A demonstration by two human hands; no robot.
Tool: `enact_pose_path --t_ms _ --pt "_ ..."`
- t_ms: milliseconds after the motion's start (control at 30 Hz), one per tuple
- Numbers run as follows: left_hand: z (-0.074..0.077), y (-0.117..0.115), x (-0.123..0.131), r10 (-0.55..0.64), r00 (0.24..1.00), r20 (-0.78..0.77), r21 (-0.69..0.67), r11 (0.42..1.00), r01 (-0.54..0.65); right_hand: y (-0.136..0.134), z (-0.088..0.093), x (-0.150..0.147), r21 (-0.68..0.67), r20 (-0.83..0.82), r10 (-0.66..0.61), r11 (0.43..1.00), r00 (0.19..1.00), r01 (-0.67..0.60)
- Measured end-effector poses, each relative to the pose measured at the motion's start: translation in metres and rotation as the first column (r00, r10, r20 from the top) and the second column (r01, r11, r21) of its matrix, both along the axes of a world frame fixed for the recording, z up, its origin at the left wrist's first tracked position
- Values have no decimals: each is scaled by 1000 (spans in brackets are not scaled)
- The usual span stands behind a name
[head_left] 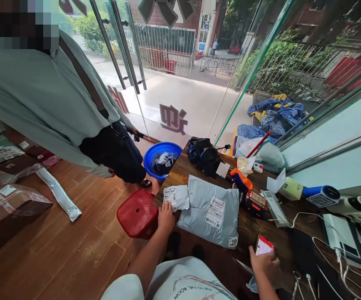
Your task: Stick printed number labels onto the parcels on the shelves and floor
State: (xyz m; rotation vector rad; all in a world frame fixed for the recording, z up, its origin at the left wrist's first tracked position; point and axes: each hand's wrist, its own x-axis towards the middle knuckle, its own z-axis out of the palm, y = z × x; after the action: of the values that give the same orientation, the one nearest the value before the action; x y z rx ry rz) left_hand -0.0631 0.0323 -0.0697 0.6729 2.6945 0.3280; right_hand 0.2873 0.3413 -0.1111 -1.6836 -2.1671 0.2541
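Note:
My left hand point(166, 217) lies with its fingers stretched over the near edge of a small white parcel point(180, 196); its thumb is hard to make out. The small parcel touches a larger grey mailing bag point(195, 208), which lies flat on the wooden table with a printed label and a "7008" sticker. At the table's near right, my right hand point(266, 264) is closed around a smartphone point(264, 246) whose screen is lit red and white.
A red plastic stool point(138, 212) stands left of the table, and a blue tub point(163, 152) with bags beyond it. A person point(55, 91) stands at the left near cardboard boxes point(14, 202). Black bags point(205, 156), a tape dispenser point(241, 179), a label printer point(253, 203) and white cables point(320, 241) crowd the table.

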Motion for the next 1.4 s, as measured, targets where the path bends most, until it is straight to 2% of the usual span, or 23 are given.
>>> enact_pose_path --t_ms 67,133,200,300,433,533,800,1200,1400 --pt "-1 0 -3 -21 1000 -13 -39 999 20 -21 8 -23 97 -79 120 989 990 -112" --pt "-1 0 -5 -34 999 -22 -67 997 33 -45 14 -46 136 -116 328 940 937 -312" --pt "-2 1 -7 -43 999 -27 -90 995 40 -68 12 -63 118 -101 492 869 865 -481" --pt "-3 3 -10 -54 998 -26 -117 992 50 -91 -4 -74 28 -17 598 802 801 -597" --pt "-4 4 -13 -81 996 -23 -134 988 78 -98 -28 -72 -60 33 612 790 790 -610" --pt "-5 4 -16 -90 996 -21 -138 987 86 -95 -36 -69 -87 37 611 790 791 -606" --pt "-7 3 -23 -116 993 -7 -129 985 114 -97 -38 -73 -127 9 609 787 793 -603" --pt "-8 4 -30 -88 996 -32 -137 987 83 -101 -42 -80 -167 42 580 807 813 -567" --pt "-12 7 -30 -64 997 -45 -140 989 57 -102 -38 -83 -179 45 584 803 811 -568"
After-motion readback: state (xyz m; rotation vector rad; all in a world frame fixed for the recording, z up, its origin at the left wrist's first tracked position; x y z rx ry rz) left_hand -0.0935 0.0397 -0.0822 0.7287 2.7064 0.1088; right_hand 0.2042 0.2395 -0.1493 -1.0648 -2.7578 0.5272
